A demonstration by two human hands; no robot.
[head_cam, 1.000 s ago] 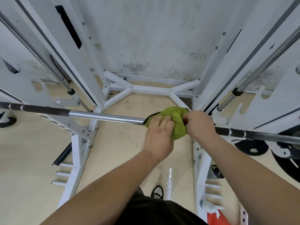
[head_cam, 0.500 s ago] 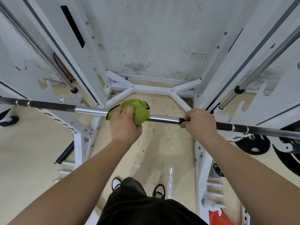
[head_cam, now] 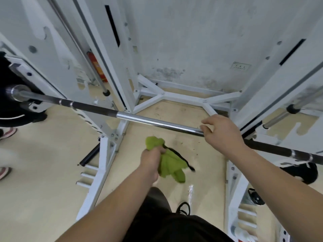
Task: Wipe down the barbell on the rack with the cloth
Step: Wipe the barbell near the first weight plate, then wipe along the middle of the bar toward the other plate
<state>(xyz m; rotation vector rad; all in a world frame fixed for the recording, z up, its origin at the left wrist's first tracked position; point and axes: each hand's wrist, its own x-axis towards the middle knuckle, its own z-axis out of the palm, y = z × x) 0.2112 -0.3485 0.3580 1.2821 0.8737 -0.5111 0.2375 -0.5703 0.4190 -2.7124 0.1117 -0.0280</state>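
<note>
The barbell (head_cam: 157, 122) lies across the white rack (head_cam: 106, 154), chrome in the middle and dark at the knurled parts. My left hand (head_cam: 151, 159) grips a crumpled green cloth (head_cam: 171, 165) with a black edge strip, held below and in front of the bar and clear of it. My right hand (head_cam: 223, 135) rests on top of the bar at the right. Its thumb and forefinger reach leftward, loose and not wrapped round the bar.
A black weight plate (head_cam: 10, 105) sits on the bar's left end. Another plate (head_cam: 304, 172) lies low on the right. A red fire extinguisher (head_cam: 96, 65) stands behind the left upright. Another person's shoe (head_cam: 8, 133) shows at the far left, and my own shoe (head_cam: 183, 208) below.
My left hand slid the cloth leftward along the bar, then pulled it off and down toward me. My right hand's grip on the bar has loosened.
</note>
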